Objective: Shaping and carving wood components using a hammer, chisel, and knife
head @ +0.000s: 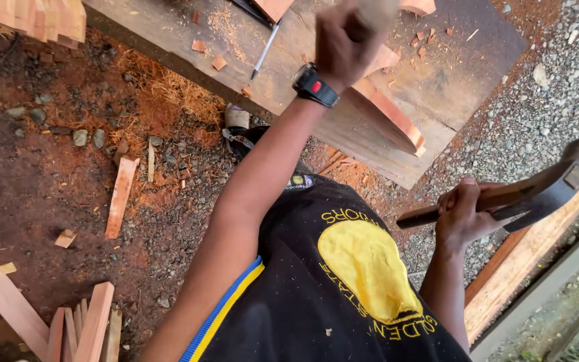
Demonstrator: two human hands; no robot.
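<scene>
Head view, looking down over the person's chest. The left hand [343, 43] is reaching forward across the table [450, 87], a broad, weathered wooden slab, and is closing around the upper end of a curved reddish wood piece [390, 114]; the top of the hand is blurred, so whether it is also gripping something pale above the fingers cannot be told. The piece is lying on the slab with its pale edge running down toward the near corner, and the hand is pinning it there, apparently so that it is not shifting while being worked. A black wristwatch [315, 86] is sitting on that wrist.

The right hand [462, 214] is clenching the wooden handle of a hatchet [537, 191], held off to the side of the table above the gravel [544, 87]. The grip is sitting close to the dark metal head, a choke that is likely giving finer control than a hold at the handle's end. The head is pointing away from the body and well apart from the left hand.

A pen [265, 52] is lying on the table near the left wrist, among small offcuts [217, 62] and sawdust. Reddish wood strips [118, 194] are scattered on the dirt ground, with more stacked at lower left [75, 328].
</scene>
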